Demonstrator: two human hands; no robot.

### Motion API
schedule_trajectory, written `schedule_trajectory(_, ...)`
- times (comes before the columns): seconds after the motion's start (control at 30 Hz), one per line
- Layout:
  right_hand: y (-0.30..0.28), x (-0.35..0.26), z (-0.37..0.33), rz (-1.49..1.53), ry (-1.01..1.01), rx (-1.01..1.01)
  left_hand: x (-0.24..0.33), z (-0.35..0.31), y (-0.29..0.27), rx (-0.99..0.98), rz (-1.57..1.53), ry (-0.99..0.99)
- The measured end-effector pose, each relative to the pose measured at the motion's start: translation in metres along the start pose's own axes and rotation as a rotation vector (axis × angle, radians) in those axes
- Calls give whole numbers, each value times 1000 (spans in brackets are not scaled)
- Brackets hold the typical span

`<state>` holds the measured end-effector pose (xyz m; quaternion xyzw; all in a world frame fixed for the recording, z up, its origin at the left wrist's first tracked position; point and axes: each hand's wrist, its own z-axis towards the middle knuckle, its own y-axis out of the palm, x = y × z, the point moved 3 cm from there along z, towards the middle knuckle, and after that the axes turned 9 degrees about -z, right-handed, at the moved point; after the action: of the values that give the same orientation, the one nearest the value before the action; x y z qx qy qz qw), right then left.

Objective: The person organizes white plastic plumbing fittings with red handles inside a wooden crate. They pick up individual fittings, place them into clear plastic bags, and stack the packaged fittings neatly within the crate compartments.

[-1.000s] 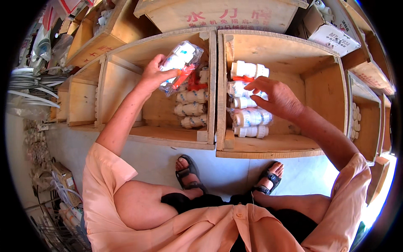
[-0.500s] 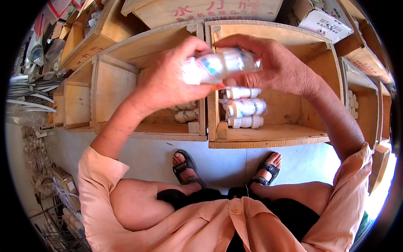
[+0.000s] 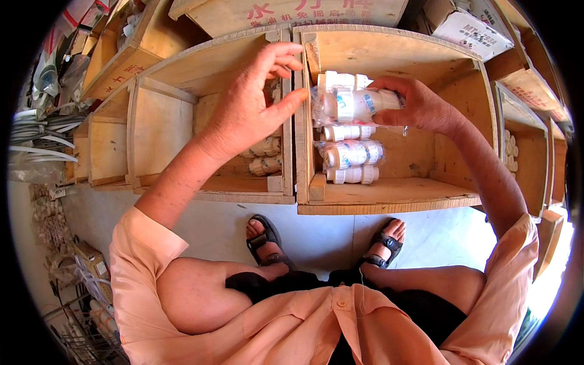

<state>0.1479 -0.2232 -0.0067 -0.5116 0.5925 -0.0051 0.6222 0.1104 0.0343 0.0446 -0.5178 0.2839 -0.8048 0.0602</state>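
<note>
Over the right wooden box (image 3: 389,208), my right hand (image 3: 421,108) grips the right end of a white plastic pipe fitting (image 3: 350,104) in a clear bag. The fitting lies crosswise near the box's left wall. Behind it another white fitting (image 3: 334,79) partly shows. In front, more white fittings (image 3: 353,155) lie in a row, some in clear wrap with blue print. My left hand (image 3: 250,100) is empty, fingers apart, above the right side of the left wooden box (image 3: 243,198). Under that hand, several bagged white fittings (image 3: 264,157) are partly hidden.
Wooden boxes with red lettering (image 3: 310,12) stand behind. A white carton (image 3: 471,33) sits at the back right. Coiled white tubing (image 3: 42,143) hangs at the far left. My sandalled feet (image 3: 267,243) rest on the pale floor before the boxes.
The bagged fitting, held between both hands before, has moved down into the right box with my right hand. My left hand has let go and drawn left, its fingers opened.
</note>
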Motion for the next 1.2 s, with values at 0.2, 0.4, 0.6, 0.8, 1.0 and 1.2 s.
schedule_trajectory(0.2, 66, 39, -4, -166, -125, -23, -24, -1, -5, 32, -55, -61)
schedule_trajectory(0.4, 78, 19, -13, -375, -27, -89, -38, -6, -8, -2, -73, -132)
schedule_trajectory(0.6, 76, 21, -11, -453, -113, -39, -87, -13, -20, 27, -115, -333)
schedule_trajectory(0.8, 71, 12, -6, -458, -147, -24, -160, -50, -19, -158, 163, -565)
schedule_trajectory(1.0, 62, 8, -4, -439, -160, 49, -185, -92, 8, -494, 590, -513)
schedule_trajectory(1.2, 58, 12, -1, -404, -158, 117, -193, -89, 18, -579, 663, -537)
